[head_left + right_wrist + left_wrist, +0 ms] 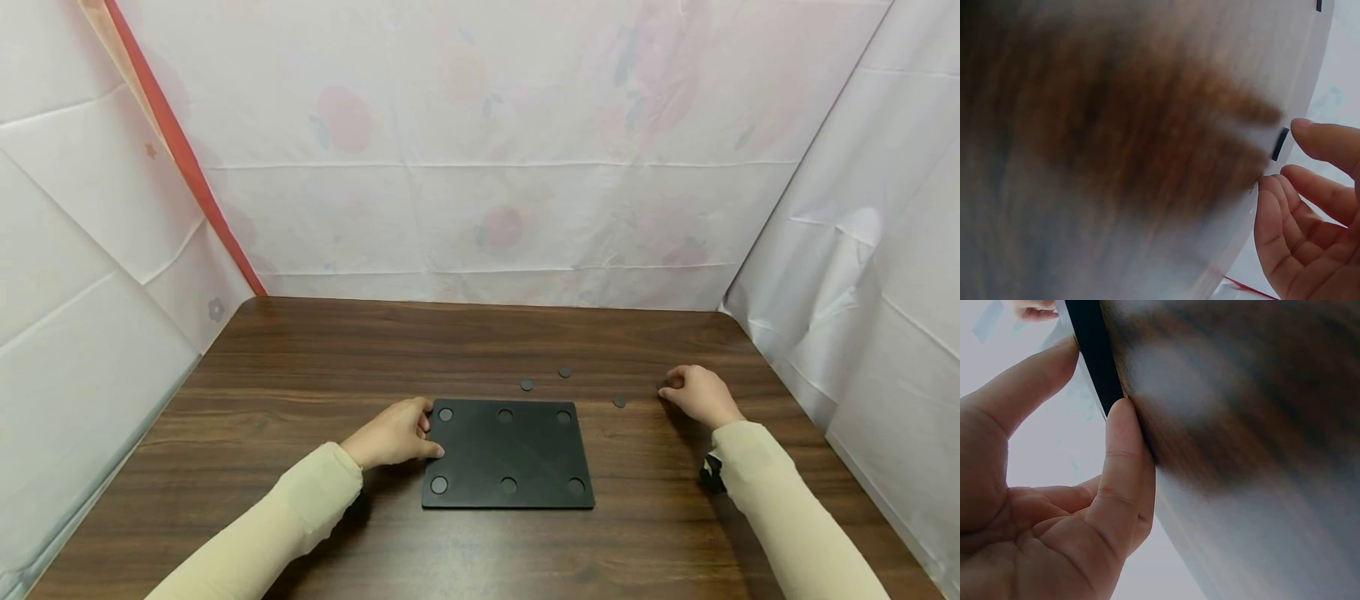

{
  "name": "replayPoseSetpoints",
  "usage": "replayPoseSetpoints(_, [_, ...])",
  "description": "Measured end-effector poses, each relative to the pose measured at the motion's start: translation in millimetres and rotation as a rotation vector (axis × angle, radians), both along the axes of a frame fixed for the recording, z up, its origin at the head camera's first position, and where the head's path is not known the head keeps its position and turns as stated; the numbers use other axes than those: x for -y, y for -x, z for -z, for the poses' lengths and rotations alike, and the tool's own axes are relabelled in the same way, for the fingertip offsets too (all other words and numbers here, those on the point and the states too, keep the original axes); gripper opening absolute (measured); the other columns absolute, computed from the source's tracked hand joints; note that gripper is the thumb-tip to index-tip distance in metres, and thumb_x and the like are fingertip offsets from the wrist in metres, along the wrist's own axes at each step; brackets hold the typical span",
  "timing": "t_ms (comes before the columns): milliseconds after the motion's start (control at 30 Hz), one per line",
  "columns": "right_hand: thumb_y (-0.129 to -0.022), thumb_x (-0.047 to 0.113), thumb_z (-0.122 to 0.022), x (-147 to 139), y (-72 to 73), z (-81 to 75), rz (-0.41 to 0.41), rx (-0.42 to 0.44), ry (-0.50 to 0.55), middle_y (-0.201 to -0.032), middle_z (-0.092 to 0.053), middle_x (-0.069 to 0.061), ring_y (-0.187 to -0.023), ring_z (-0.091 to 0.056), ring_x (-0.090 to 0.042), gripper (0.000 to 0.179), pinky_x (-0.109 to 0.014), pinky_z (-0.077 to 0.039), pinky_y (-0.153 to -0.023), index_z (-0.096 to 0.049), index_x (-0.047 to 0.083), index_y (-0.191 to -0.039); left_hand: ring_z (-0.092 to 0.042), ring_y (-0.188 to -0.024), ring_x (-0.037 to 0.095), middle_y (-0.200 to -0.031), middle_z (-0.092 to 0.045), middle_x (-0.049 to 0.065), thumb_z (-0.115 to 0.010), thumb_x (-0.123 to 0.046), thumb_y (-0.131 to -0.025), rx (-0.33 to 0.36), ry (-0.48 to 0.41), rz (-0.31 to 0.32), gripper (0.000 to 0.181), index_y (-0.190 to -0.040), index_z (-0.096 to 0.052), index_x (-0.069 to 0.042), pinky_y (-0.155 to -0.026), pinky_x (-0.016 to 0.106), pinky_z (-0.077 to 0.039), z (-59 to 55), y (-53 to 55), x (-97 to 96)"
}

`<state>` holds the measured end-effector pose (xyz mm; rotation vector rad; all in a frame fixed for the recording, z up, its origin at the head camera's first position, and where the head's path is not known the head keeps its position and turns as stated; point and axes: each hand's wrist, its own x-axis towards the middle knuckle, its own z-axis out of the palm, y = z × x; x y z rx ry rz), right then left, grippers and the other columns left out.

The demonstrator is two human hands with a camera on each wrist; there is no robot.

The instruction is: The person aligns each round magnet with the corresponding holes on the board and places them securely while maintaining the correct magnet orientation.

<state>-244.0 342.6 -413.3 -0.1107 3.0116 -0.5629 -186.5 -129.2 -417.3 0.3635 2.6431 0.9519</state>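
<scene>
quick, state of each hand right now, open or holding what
Left hand: holding the black board by its left edge.
Right hand: pinching a small dark disc.

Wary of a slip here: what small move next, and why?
With the right hand, I would probably close thumb and finger firmly on the dark disc before any lift: the right wrist view shows it between their tips, its grip unclear. The left hand is at the board, away from it.
</scene>
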Motion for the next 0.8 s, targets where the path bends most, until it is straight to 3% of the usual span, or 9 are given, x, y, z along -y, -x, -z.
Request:
replayPoseSetpoints(400, [-0.092, 0.015, -0.065, -2.3, 1.5, 1.4, 0.006, 0.007, 0.012, -0.107, -0.066, -0.028, -0.093, -0.064, -0.04, 0.032, -0.05, -0.051, -0.077, -0.065, -0.01, -0.112, -0.054, -0.079, 0.013, -0.091, -0.057, 0.004, -0.085, -0.015, -0.075, -0.002, -0.008, 0.0, 0.073, -0.134, -0.049, 0.009, -0.073, 0.031, -0.046, 0.1, 0.3, 0.2])
replayPoseSetpoints(800, [-0.092, 0.016, -0.065, -1.1, 4.1, 2.2, -0.01, -0.006, 0.006, -0.101, -0.067, -0.024, -0.089, -0.064, -0.035, 0.03, -0.049, -0.05, -0.076, -0.066, -0.009, -0.108, -0.054, -0.079, 0.013, -0.091, -0.057, 0.004, -0.085, -0.014, -0.075, 0.004, -0.008, -0.001, 0.071, -0.133, -0.049, 0.008, -0.073, 0.031, -0.046, 0.0, 0.1, 0.1])
